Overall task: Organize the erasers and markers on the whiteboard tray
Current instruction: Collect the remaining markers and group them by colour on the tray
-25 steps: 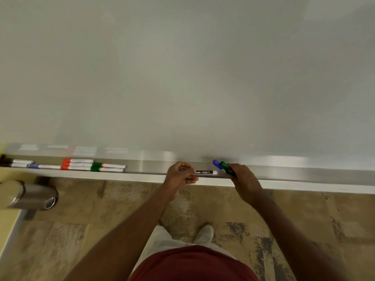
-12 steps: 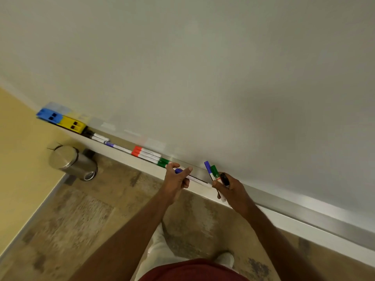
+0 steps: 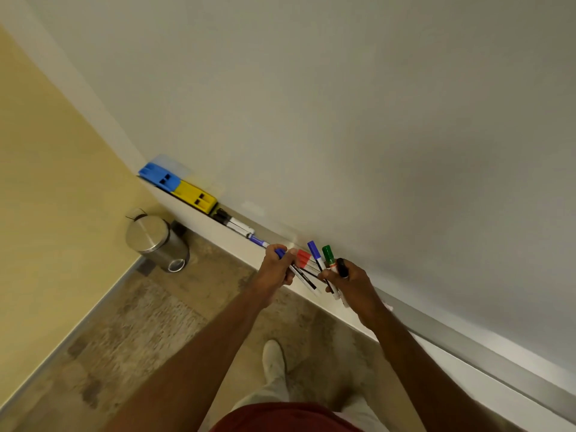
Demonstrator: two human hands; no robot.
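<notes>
My left hand [image 3: 276, 271] grips a blue-capped marker [image 3: 296, 269] just over the whiteboard tray [image 3: 467, 347]. My right hand [image 3: 352, 285] holds a bunch of markers, with a blue cap [image 3: 314, 249], a green cap [image 3: 328, 254] and a black cap [image 3: 342, 267] sticking up. Red-capped markers [image 3: 304, 258] lie on the tray between my hands. Further left on the tray rest a purple-capped marker [image 3: 258, 240], black-capped markers [image 3: 233, 222], a yellow eraser [image 3: 194, 196] and a blue eraser [image 3: 159, 176].
The whiteboard [image 3: 343, 120] fills the upper view. A steel pedal bin [image 3: 157, 243] stands on the floor below the tray's left end, beside the yellow wall [image 3: 46, 182]. My shoe [image 3: 274, 358] is on the patterned carpet.
The view has swung left along the tray, bringing the erasers closer. Both hands have moved left to the red markers; my right hand now holds a black-capped marker as well.
</notes>
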